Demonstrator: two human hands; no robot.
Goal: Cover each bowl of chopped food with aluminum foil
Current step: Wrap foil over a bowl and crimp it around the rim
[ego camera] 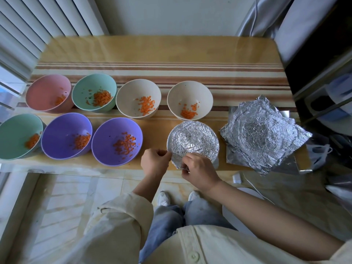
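A foil-covered bowl (193, 140) stands at the table's front edge, right of centre. My left hand (155, 161) pinches the foil at the bowl's left rim. My right hand (198, 171) grips the foil at the near rim. Several open bowls hold chopped carrot: pink (47, 92), green (94, 92), two beige (138, 98) (189, 100) in the back row, green (19, 135) and two purple (65, 138) (116, 141) in front. A stack of crumpled foil sheets (264, 134) lies to the right of the covered bowl.
The striped table (162, 52) has bare surface behind the bowls. A radiator (38, 25) is at the far left. A dark shelf unit (323, 82) stands at the right. A white charger and cable (238, 178) lie on the floor below the table edge.
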